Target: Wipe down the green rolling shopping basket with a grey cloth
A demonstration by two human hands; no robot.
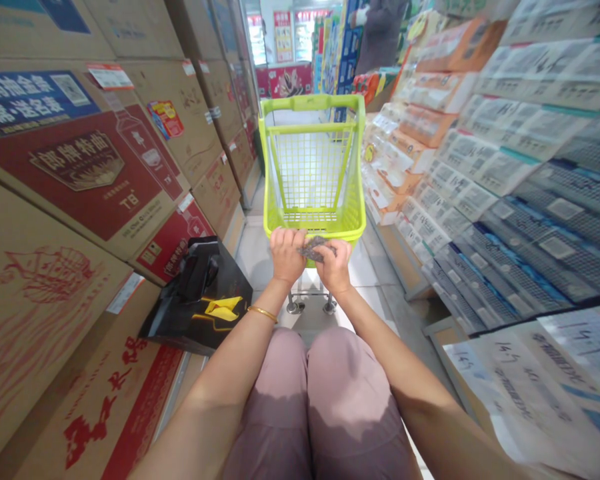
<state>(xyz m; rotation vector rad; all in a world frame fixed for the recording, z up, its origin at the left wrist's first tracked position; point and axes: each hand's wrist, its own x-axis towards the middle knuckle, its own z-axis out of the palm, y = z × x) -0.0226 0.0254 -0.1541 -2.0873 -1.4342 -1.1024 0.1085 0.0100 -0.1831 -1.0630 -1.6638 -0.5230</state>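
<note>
A: Lime-green plastic, that is the cart (312,167), standing in the aisle straight ahead with its mesh basket facing me.

B: And the hands?

A: Together at the cart's near rim. The left hand (286,253) and the right hand (334,265) sit knuckle to knuckle, both pinched on a wad (314,248) — small, grey and crumpled. What it is made of I cannot tell.

B: Does the wad touch the cart?

A: It sits just over the near rim, between the two hands. Whether it rests on the plastic is hidden by the fingers.

B: Anything on the arms?

A: A gold bangle (263,313) circles the left wrist. Pink trousers (325,400) cover the knees, low in the view.

B: What flanks the aisle?

A: On the left are stacked boxes (80,173) of brown card with red print. A black bag (200,303) with a yellow mark leans against them, near the left forearm. On the right, shelves (505,200) carry rows of flat packs, tilted outward.

B: Anyone else?

A: A person (380,33) in a dark coat stands at the far end of the aisle — beyond the cart, well apart from the hands.
</note>
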